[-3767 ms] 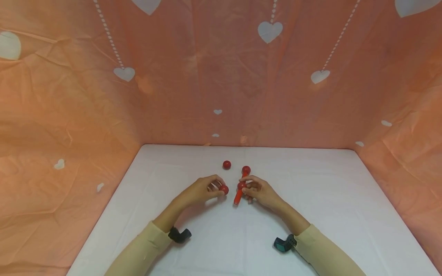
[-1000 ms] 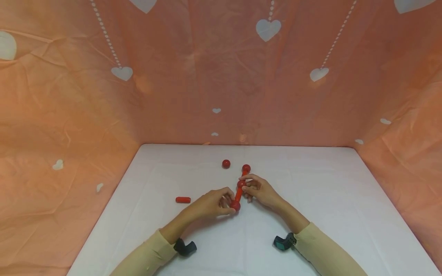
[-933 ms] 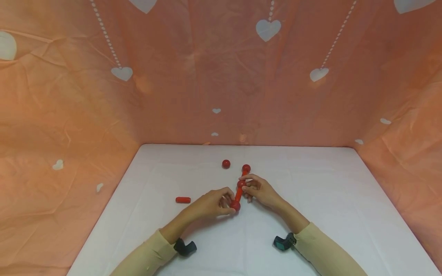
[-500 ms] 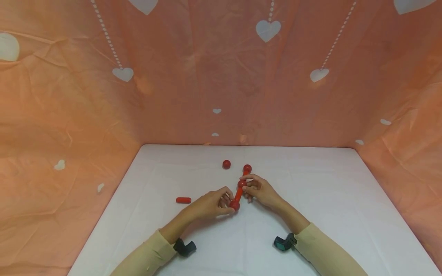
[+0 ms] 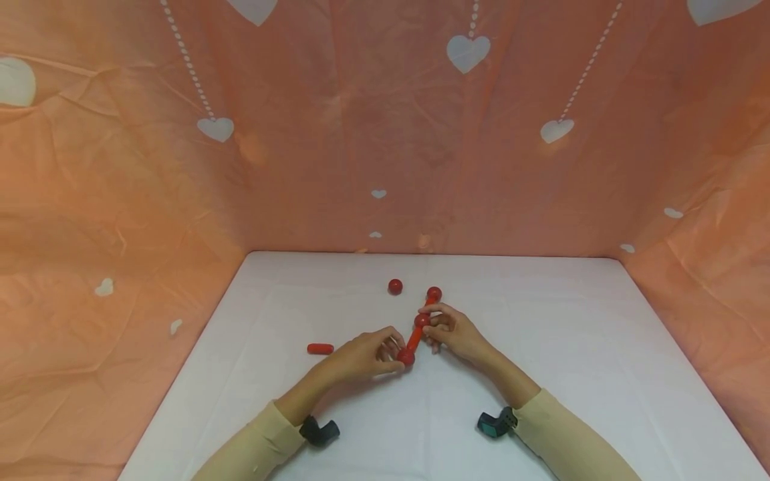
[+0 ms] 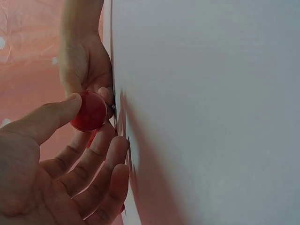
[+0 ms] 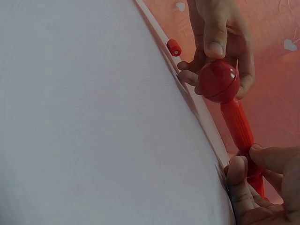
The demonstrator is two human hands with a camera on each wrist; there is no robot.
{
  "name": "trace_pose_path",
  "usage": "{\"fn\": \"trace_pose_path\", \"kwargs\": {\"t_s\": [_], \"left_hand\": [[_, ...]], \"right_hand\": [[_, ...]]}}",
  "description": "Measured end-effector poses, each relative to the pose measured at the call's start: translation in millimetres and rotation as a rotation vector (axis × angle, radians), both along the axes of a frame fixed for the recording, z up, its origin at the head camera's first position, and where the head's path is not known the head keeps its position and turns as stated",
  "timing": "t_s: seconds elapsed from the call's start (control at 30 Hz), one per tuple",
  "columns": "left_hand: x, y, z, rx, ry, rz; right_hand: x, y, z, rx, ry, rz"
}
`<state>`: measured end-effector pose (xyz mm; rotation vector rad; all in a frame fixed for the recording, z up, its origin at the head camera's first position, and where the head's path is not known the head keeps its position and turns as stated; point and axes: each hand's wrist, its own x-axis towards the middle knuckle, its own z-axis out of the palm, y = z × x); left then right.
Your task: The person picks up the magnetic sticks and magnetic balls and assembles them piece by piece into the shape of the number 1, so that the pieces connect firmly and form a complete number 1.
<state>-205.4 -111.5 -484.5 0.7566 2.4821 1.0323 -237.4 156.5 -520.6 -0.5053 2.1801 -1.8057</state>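
Three red balls and two red rods form a straight chain slanting across the white table. My left hand (image 5: 363, 354) pinches the near end ball (image 5: 406, 357) between thumb and fingers; the left wrist view shows the thumb on this glossy ball (image 6: 90, 112). My right hand (image 5: 457, 334) grips the middle ball (image 5: 422, 321), which its fingers partly cover in the right wrist view. A ribbed rod (image 7: 238, 124) runs between these two balls, its ends seated against them. Beyond the right fingers lies the far end ball (image 5: 434, 294), joined by a second rod mostly hidden by the fingers.
A loose red ball (image 5: 395, 286) lies just left of the chain's far end. Left of the left hand is a loose red rod (image 5: 320, 349), close to the forearm. The white table (image 5: 541, 300) meets an orange cloth backdrop (image 5: 301, 167) with hearts.
Earlier the left hand held a separate ball beside the chain; now that ball sits on the near rod's end. Over the last second the chain has turned slightly, near end leftward, far end rightward.
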Motion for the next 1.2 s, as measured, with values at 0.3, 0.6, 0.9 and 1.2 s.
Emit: {"fn": "trace_pose_path", "kwargs": {"t_s": [0.3,0.6,0.9,1.2], "left_hand": [[0.8,-6.5,0.4,0.001,0.006,0.007],[-4.9,-26.9,7.7,0.032,0.032,0.041],[-9.0,-43.6,12.4,0.033,0.046,0.09],[-20.8,-49.6,22.9,0.04,0.103,0.108]], "right_hand": [[0.8,-0.7,1.0,-0.001,-0.002,-0.002],[-0.3,0.0,1.2,-0.001,-0.022,-0.008],[0.9,-0.1,1.5,-0.012,-0.019,0.003],[1.6,-0.8,1.6,-0.011,-0.014,0.006]]}}
